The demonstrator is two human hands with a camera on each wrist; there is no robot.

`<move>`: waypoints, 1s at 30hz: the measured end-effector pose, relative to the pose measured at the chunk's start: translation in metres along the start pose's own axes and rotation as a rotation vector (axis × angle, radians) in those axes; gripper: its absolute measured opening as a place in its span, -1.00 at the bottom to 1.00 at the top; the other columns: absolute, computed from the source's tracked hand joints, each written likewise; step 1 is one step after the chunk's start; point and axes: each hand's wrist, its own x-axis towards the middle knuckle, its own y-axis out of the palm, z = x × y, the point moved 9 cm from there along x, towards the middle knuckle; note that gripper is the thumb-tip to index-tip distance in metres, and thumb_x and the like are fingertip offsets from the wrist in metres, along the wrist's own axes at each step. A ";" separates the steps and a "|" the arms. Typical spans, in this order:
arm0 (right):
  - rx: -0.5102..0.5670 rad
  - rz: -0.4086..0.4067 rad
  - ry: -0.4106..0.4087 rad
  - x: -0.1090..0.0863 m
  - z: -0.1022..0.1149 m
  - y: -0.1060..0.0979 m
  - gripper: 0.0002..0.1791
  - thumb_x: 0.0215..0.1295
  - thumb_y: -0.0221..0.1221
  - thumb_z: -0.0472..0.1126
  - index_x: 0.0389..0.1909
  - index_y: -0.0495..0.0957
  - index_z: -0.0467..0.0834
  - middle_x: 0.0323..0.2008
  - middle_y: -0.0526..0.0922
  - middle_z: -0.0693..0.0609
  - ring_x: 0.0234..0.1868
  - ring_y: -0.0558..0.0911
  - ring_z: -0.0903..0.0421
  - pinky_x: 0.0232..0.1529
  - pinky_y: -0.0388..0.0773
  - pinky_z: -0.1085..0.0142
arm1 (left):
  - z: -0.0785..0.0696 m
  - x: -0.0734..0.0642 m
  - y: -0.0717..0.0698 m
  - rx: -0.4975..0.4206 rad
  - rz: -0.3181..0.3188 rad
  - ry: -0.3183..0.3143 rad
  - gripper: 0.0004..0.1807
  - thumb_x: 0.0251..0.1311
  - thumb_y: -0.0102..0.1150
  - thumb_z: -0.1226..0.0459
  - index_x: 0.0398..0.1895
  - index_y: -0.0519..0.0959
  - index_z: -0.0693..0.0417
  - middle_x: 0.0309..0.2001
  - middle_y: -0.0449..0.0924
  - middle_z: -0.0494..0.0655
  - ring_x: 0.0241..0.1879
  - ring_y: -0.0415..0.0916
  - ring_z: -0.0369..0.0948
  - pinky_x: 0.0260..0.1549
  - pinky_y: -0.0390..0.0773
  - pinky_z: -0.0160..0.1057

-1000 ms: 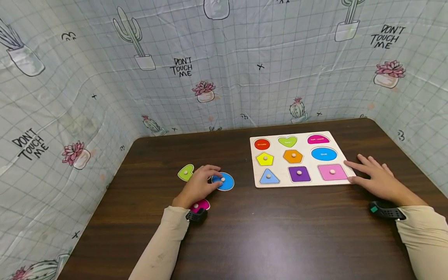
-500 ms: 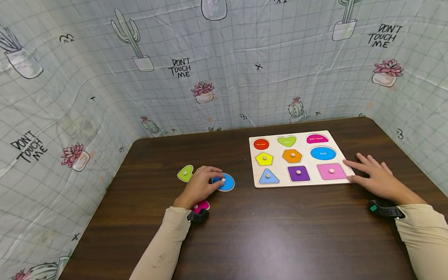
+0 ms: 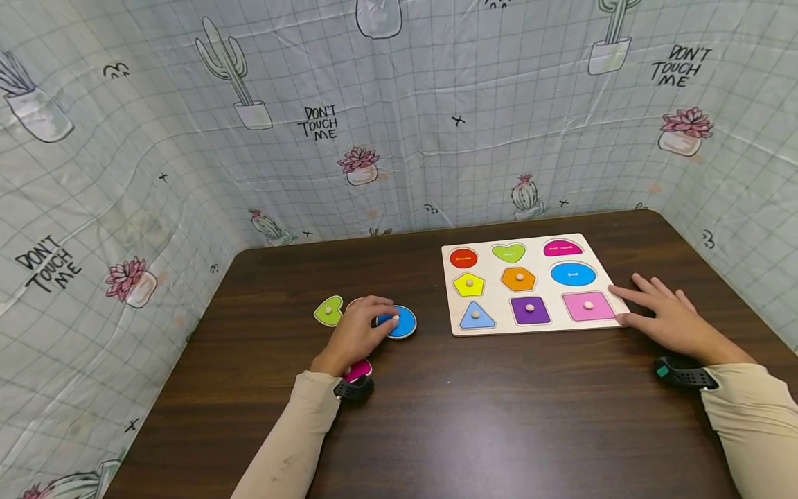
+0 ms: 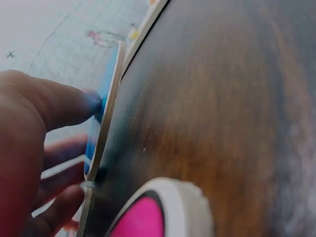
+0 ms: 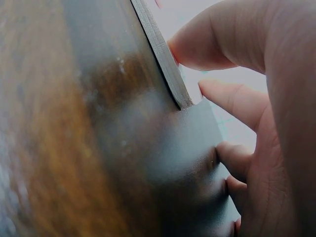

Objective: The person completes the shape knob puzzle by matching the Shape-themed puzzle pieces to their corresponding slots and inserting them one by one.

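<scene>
My left hand (image 3: 357,334) pinches the knob of a blue oval puzzle piece (image 3: 404,323) between thumb and fingers. Seen from the left wrist, the blue oval piece (image 4: 114,81) stands slightly tilted off the tabletop, a dark gap under its near end. Close around this hand lie a green heart piece (image 3: 327,311) and a magenta half-round piece (image 3: 359,370), partly covered by the wrist. Another piece shows only a reddish edge behind the knuckles. Fingers spread, my right hand (image 3: 670,322) touches the right edge of the white puzzle board (image 3: 492,299) with thumb and index finger.
The board holds a yellow pentagon (image 3: 469,285), an orange hexagon (image 3: 518,278), a blue triangle (image 3: 477,317), a purple square (image 3: 530,313) and a pink rectangle (image 3: 589,309), all knobbed. Its top row and blue oval slot (image 3: 573,274) show no knobs. A patterned cloth (image 3: 405,125) surrounds the brown table (image 3: 499,416).
The blue oval piece has lifted a little at its near edge in my left hand's pinch. My right hand stays at the board's edge. The head view has shifted slightly.
</scene>
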 end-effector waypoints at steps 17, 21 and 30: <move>-0.002 -0.001 0.001 0.000 0.002 -0.001 -0.29 0.45 0.13 0.06 0.45 0.27 -0.26 0.43 -0.04 -0.58 0.45 -0.22 -0.57 0.27 -0.46 -0.48 | 0.000 0.001 -0.005 -0.098 -0.045 0.003 -0.76 0.32 0.30 0.23 -0.04 0.71 0.15 0.17 0.55 0.05 0.11 0.53 -0.04 0.03 0.59 -0.06; -0.001 -0.003 0.002 0.000 0.002 -0.001 -0.29 0.45 0.12 0.06 0.46 0.26 -0.25 0.43 -0.04 -0.58 0.45 -0.23 -0.57 0.27 -0.47 -0.48 | -0.001 0.004 -0.006 -0.099 -0.057 0.000 -0.76 0.33 0.29 0.22 -0.02 0.71 0.13 0.16 0.56 -0.01 0.01 0.56 -0.08 -0.03 0.61 -0.10; -0.010 -0.002 0.008 0.001 0.001 -0.002 -0.29 0.45 0.12 0.06 0.46 0.26 -0.25 0.43 -0.04 -0.59 0.45 -0.22 -0.57 0.27 -0.45 -0.49 | -0.004 0.015 -0.002 -0.084 -0.091 0.029 -0.77 0.32 0.31 0.20 -0.06 0.73 0.10 0.10 0.59 -0.06 -0.11 0.62 -0.13 -0.12 0.64 -0.15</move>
